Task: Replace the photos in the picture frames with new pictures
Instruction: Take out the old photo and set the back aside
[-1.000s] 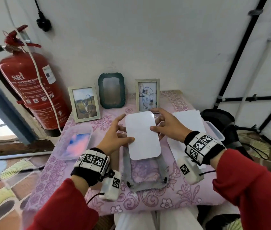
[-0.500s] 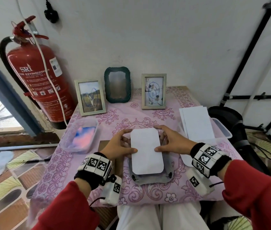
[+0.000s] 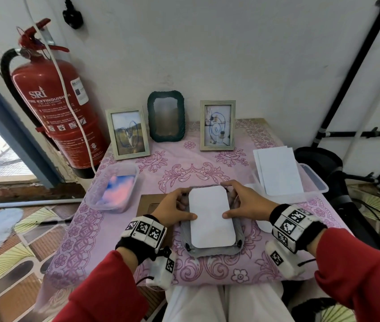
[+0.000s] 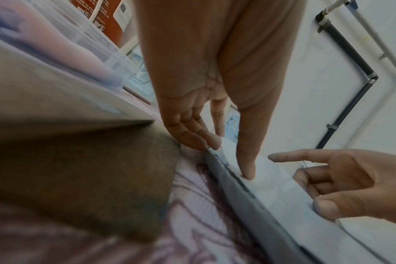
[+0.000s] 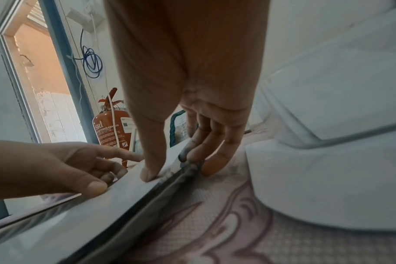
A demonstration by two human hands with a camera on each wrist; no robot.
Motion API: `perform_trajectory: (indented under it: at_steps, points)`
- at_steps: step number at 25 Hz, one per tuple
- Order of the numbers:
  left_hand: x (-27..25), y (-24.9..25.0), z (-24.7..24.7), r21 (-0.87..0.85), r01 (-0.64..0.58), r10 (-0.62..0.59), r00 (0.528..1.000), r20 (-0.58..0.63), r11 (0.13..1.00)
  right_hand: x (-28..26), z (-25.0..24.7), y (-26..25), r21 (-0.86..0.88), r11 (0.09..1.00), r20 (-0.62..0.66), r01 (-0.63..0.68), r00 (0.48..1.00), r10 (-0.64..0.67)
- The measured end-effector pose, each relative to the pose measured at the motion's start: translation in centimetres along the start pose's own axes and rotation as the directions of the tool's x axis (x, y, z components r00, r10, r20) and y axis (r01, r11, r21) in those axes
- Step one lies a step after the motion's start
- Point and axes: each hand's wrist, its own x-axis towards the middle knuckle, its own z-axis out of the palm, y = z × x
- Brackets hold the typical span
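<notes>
A grey picture frame (image 3: 214, 252) lies face down on the pink tablecloth in front of me. A white picture with rounded corners (image 3: 211, 217) lies in its back opening. My left hand (image 3: 175, 208) presses its thumb on the picture's left edge, and its fingers rest on the frame's far left rim. My right hand (image 3: 242, 203) mirrors this on the right edge. In the left wrist view the left hand (image 4: 226, 157) shows straight fingers on the rim and its thumb on the picture (image 4: 271, 182). The right wrist view shows the right hand (image 5: 174, 167) the same way.
A brown backing board (image 3: 148, 204) lies left of the frame. A clear tub (image 3: 112, 189) with pink-blue prints stands further left; a tub with white sheets (image 3: 279, 173) stands right. Three framed pictures (image 3: 128, 133) (image 3: 166, 116) (image 3: 218, 125) stand along the wall. A fire extinguisher (image 3: 56, 96) hangs at left.
Both hands have brought the white picture down from above the table onto the back of the grey frame. The thumbs now press it flat.
</notes>
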Motion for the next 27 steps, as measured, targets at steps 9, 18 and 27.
perform_trajectory:
  at_steps: [9, 18, 27]
  points:
    - [0.3, 0.1, -0.2, 0.147, 0.007, -0.012, 0.999, 0.034, 0.989, -0.6, 0.2, -0.2, -0.167, 0.986, -0.009, 0.027, 1.000, -0.029]
    - [-0.7, -0.1, 0.0, 0.133, -0.015, 0.016, 1.000, -0.002, 0.991, -0.9, 0.4, -0.4, -0.185, 0.983, -0.004, 0.017, 1.000, -0.018]
    - [-4.2, -1.6, -3.6, 0.271, 0.092, 0.020, 0.923, -0.385, 0.958, -0.7, 0.6, 0.5, -0.185, 0.982, -0.017, 0.021, 1.000, -0.024]
